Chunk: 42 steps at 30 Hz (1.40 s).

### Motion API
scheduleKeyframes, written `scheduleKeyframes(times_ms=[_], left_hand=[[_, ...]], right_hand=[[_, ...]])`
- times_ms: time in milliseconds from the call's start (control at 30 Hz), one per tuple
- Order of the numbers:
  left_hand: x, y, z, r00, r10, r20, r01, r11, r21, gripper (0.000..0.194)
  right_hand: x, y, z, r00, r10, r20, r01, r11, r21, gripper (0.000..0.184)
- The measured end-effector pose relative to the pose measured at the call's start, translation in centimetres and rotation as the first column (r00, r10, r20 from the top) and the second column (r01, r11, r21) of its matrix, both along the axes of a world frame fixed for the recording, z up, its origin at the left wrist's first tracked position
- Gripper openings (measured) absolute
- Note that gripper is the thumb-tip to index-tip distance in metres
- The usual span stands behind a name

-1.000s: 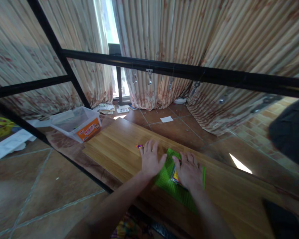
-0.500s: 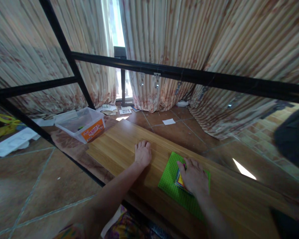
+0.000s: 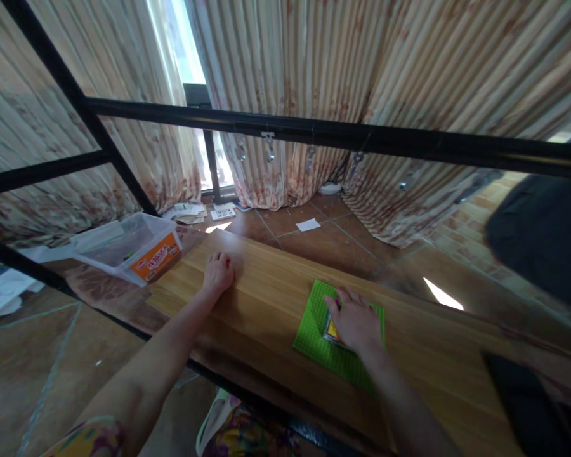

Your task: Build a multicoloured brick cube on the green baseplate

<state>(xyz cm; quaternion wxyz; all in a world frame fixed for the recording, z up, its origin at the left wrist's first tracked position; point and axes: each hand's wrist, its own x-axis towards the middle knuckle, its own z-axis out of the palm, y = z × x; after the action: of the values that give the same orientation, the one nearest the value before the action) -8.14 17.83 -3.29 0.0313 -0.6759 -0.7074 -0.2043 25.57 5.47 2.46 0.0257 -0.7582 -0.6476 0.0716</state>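
My left hand (image 3: 219,273) is closed, with its fingers curled down at the wooden board, left of the green studded baseplate. Whatever lies inside those fingers is hidden. My right hand (image 3: 358,319) rests flat with fingers stretched over the baseplate (image 3: 309,327). Under its palm is a small flat stack of brightly coloured pieces (image 3: 332,331), yellow with blue and red edges. Most of that stack is covered by the hand.
The wooden board (image 3: 266,273) carries the baseplate and a dark flat object (image 3: 523,393) at right. A clear plastic bin (image 3: 124,251) with an orange label stands at the left end. Black metal bars (image 3: 304,129) cross in front of curtains.
My left hand has moved left, away from the baseplate, and closed. The small coloured pieces once beside it are out of sight. My right hand stays on the stack; the view has shifted slightly.
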Motion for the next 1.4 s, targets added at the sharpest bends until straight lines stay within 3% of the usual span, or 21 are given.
scheduleKeyframes(times_ms=[133,233,333,433,500,567,667,767,900,1000,1133,1267,1400], left_hand=[[0.4,-0.6,0.6,1.000,0.016,-0.026,-0.016,1.000,0.003,0.034],[1.9,-1.9,1.3,0.997,0.071,-0.015,-0.069,0.994,0.087,0.042],[3.9,-3.9,2.0,0.999,0.031,0.033,-0.035,0.992,0.123,0.043],[6.2,-6.5,2.5,0.983,-0.129,0.131,0.112,0.986,0.126,0.042],[7.9,-8.1,2.6,0.918,-0.286,0.274,0.262,0.957,0.122,0.043],[10.0,-9.5,2.7,0.808,-0.389,0.443,0.385,0.917,0.103,0.045],[13.9,-10.6,2.9,0.651,-0.415,0.636,0.504,0.863,0.046,0.044],[18.2,-10.5,2.9,0.503,-0.350,0.790,0.586,0.810,-0.014,0.040],[22.6,-9.9,2.2,0.343,-0.166,0.924,0.603,0.794,-0.081,0.036],[23.9,-10.0,1.3,0.348,-0.159,0.924,0.589,0.804,-0.084,0.033],[23.9,-10.3,0.5,0.443,-0.192,0.876,0.539,0.838,-0.089,0.028],[24.0,-10.5,0.4,0.528,-0.223,0.820,0.506,0.858,-0.093,0.026],[24.2,-10.6,0.9,0.550,-0.210,0.808,0.476,0.874,-0.096,0.023]], right_hand=[[-0.2,-0.1,0.2,0.999,-0.001,-0.045,0.002,1.000,0.018,0.059],[-0.3,-0.1,0.0,0.968,-0.034,-0.249,0.052,0.996,0.067,0.056],[0.2,0.1,-0.4,0.842,-0.068,-0.535,0.165,0.977,0.135,0.055],[1.4,0.2,-0.7,0.731,-0.079,-0.677,0.260,0.951,0.170,0.061],[2.3,-0.1,-0.9,0.641,-0.090,-0.763,0.353,0.917,0.188,0.073],[2.9,-0.8,-1.4,0.550,-0.097,-0.830,0.453,0.869,0.199,0.079],[2.7,-2.1,-2.7,0.443,-0.094,-0.891,0.561,0.804,0.194,0.078],[1.5,-3.1,-4.3,0.376,-0.087,-0.923,0.623,0.760,0.183,0.073],[0.3,-3.8,-5.5,0.349,-0.077,-0.934,0.655,0.732,0.185,0.068],[0.2,-3.9,-5.8,0.353,-0.067,-0.933,0.644,0.741,0.190,0.064],[0.2,-3.9,-6.0,0.353,-0.047,-0.935,0.626,0.754,0.199,0.052],[0.0,-3.7,-6.2,0.341,-0.038,-0.939,0.622,0.758,0.195,0.045],[0.0,-3.5,-5.7,0.340,-0.023,-0.940,0.599,0.776,0.197,0.045]])
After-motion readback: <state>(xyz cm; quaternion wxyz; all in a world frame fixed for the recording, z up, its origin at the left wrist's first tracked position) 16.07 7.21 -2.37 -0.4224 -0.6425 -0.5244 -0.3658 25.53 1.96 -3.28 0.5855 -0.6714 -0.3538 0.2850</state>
